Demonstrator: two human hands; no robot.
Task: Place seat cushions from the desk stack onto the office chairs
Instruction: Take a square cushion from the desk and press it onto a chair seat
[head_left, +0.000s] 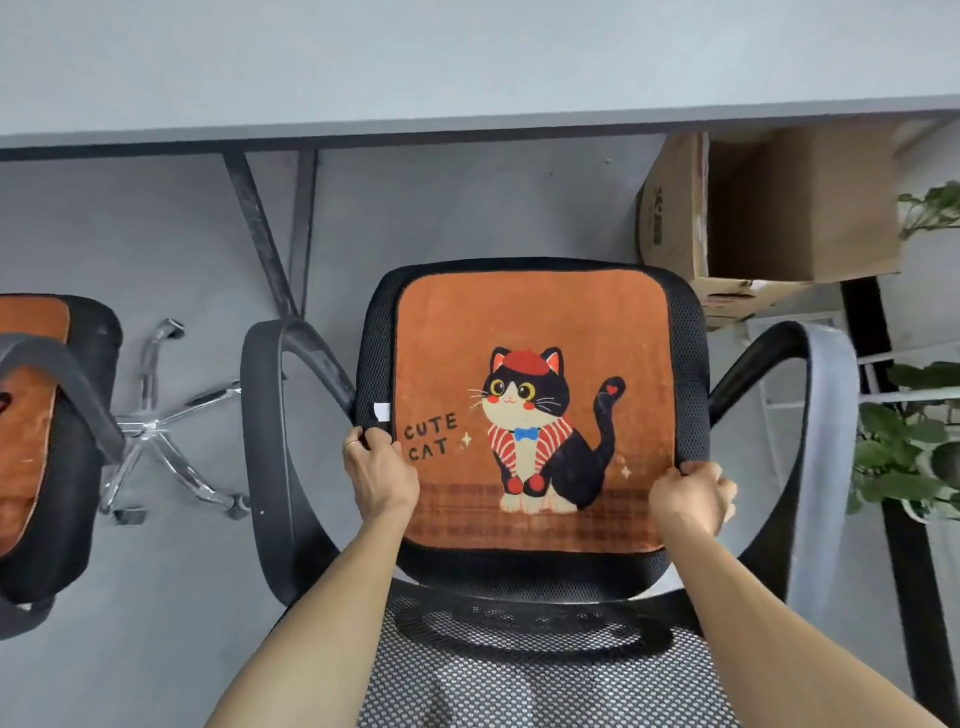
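Cushion (530, 322) flat on chair seat (691, 332) | left hand (382, 475), right hand (691, 499) pinching its side edges

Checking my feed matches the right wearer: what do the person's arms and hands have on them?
Both forearms are bare, no sleeves in view. The left hand wears a thin ring on one finger. The right hand shows no ring, glove or watch.

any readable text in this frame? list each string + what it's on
"CUTE CAT": black hand-drawn letters in two lines on the orange cushion, left of the cat picture, by the left hand.
Dark print on the side of the cardboard box under the desk: too blurred to read.
White tag at the cushion's left edge: no text visible.
Second cushion on the left chair: no text in view.
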